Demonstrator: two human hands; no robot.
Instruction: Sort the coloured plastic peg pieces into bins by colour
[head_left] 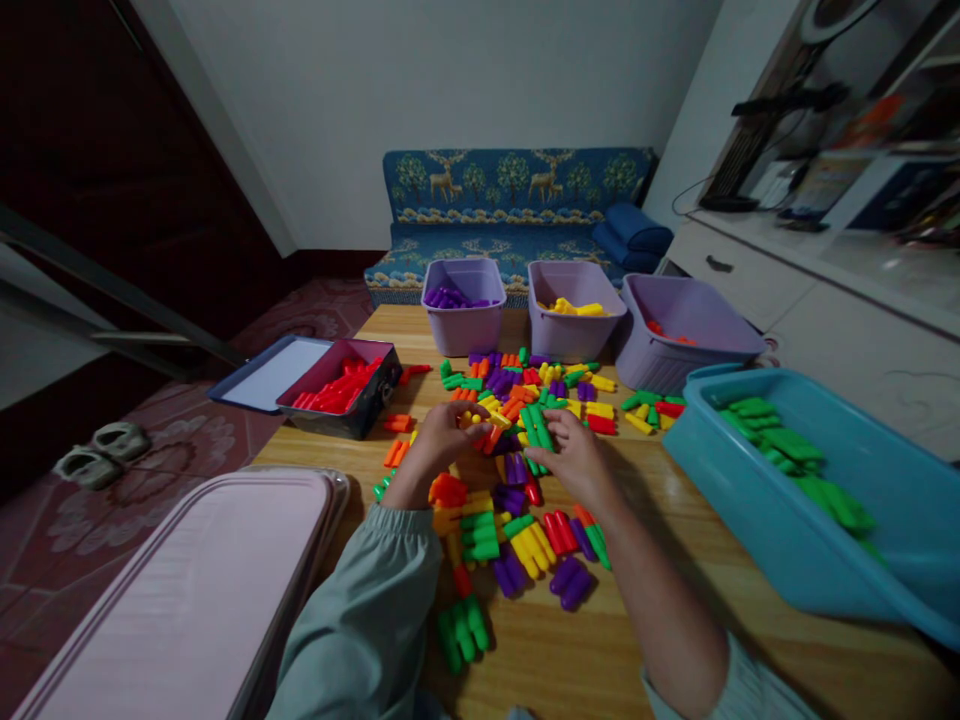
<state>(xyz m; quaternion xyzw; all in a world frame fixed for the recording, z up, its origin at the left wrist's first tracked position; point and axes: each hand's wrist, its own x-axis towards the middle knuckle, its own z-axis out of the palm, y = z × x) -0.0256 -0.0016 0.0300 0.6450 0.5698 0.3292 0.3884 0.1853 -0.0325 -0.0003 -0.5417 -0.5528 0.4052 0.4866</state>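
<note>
Under my hands lies a spread of bullet-shaped plastic toy blocks in green, yellow, orange, red and purple. My right hand [576,455] is closed on a green toy block [535,430], with the thumb below and the fingers at its right side. Over the pile, my left hand [444,438] has its fingers drawn together. An orange toy block [491,440] is right at those fingertips; whether it is held I cannot tell. Nearer to me lie a yellow toy block [532,548] and a purple toy block [571,584].
Lilac bins hold purple [465,325], yellow [574,340] and red-orange [656,360] blocks along the table's far side. A blue tub [765,540] with green blocks stands right. Left are an open box [360,415] of red blocks and a pink lid [217,560]. Behind stands a sofa [517,215].
</note>
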